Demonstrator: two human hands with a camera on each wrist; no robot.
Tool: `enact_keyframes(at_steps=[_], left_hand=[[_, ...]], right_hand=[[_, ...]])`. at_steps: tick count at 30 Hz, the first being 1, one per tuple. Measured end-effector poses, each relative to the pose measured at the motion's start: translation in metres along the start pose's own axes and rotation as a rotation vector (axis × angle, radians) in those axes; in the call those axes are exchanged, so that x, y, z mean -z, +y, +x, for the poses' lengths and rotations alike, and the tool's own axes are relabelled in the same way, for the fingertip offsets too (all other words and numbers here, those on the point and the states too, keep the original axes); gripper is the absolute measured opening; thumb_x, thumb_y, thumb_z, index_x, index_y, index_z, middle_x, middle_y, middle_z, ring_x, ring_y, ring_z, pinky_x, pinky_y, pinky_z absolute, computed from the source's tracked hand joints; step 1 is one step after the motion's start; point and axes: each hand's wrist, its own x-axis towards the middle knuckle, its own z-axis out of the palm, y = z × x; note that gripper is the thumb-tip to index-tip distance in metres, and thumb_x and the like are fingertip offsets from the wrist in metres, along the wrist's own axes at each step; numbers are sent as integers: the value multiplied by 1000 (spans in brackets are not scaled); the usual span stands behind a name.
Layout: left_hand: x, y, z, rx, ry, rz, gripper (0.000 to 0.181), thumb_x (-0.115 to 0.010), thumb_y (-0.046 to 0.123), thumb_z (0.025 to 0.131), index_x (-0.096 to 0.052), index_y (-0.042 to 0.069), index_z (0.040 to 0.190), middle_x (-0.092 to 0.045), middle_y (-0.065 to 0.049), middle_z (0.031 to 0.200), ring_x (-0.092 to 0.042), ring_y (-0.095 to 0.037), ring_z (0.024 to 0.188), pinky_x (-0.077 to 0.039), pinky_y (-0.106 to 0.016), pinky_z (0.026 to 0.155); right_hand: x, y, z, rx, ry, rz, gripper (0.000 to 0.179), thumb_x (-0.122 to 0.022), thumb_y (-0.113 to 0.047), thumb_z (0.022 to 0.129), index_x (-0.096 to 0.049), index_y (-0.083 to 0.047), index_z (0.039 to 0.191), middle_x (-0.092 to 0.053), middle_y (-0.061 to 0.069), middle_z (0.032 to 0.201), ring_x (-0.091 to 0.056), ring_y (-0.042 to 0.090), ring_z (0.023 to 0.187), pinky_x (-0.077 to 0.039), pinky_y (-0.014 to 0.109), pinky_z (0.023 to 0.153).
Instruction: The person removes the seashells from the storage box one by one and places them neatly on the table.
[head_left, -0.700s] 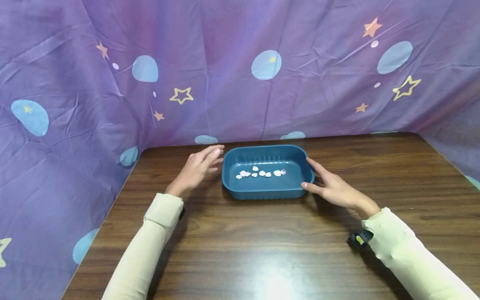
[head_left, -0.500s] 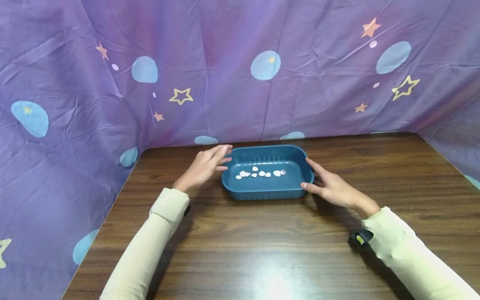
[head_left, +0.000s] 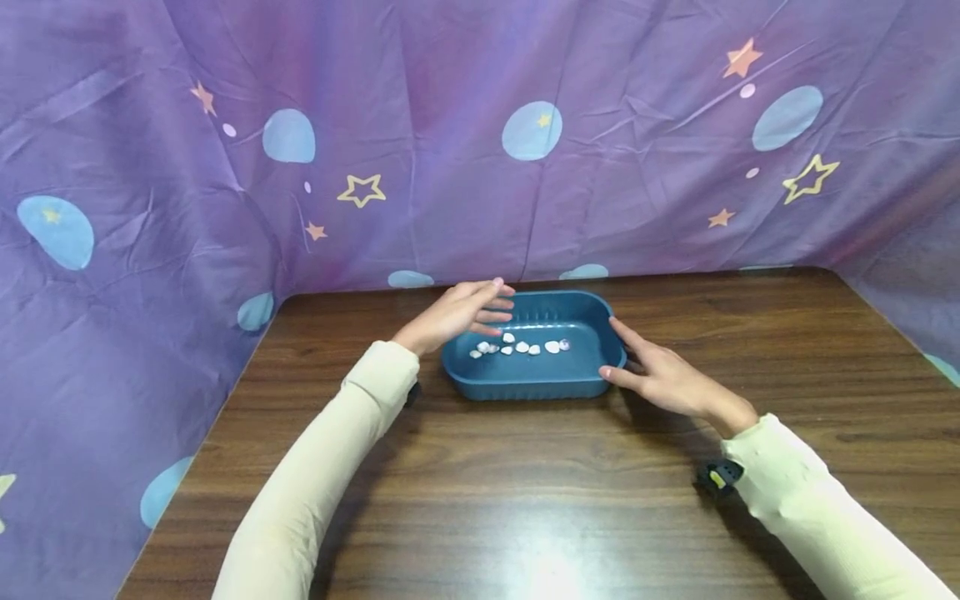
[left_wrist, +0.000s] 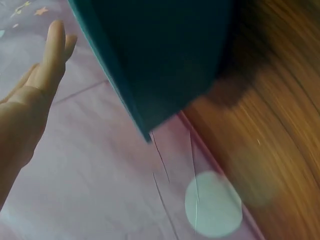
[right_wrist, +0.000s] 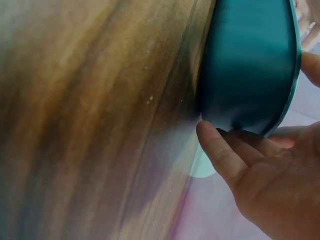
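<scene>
A blue rectangular plastic basin [head_left: 536, 389] with rounded corners stands on the table. Several small white, pebble-like pieces [head_left: 522, 347] lie in a loose row on its floor; one at the right end looks purplish. My left hand [head_left: 465, 312] is over the basin's left part, fingers extended and slightly spread, holding nothing. In the left wrist view this hand [left_wrist: 37, 95] shows beyond the basin's rim. At the right end my right hand [head_left: 667, 379] holds the basin, thumb at the near corner's rim and fingers along the outer wall [right_wrist: 245, 75].
The brown wood-grain table [head_left: 480, 483] reaches back to a purple curtain [head_left: 450, 125] with stars and blue ovals, which hangs behind and at both sides. A small black device [head_left: 720, 477] sits at the right wrist.
My left hand has moved right, from beside the basin to over its left part. My right hand, the basin and the white pieces have stayed in place.
</scene>
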Motion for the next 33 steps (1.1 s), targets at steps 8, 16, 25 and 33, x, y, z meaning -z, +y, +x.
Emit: enact_keyframes(at_steps=[8,16,25,33], left_hand=[[-7,3,24,56,-105,-84,45,-35,25,110,-47,-7,140,-54,-32,141,-54,-45,133,-52,-47,105],[-18,3,45,199,-136,13,43,-43,20,107,-49,-9,138,-57,-34,137,-58,-44,129,-48,-50,109],[-24,19,54,347,-226,152,47,-46,23,106,-48,-10,141,-58,-34,135,-59,-42,129,-47,-48,111],[-25,33,66,372,-259,200,44,-47,17,106,-48,-7,143,-57,-31,139,-57,-40,131,-47,-45,111]], right_hand=[[1,1,1,2,0,-33,86,-60,-41,99,-14,-3,160,-33,34,155,-45,49,138,-31,64,116],[3,1,1,-1,-1,-58,86,-59,-43,99,-15,-2,160,-35,35,154,-44,51,137,-34,65,114],[3,0,1,-7,3,-57,87,-59,-44,99,-15,-1,159,-33,33,156,-41,49,141,-33,63,116],[5,0,0,-19,0,-66,87,-59,-45,99,-15,-2,160,-34,32,156,-41,48,141,-33,63,116]])
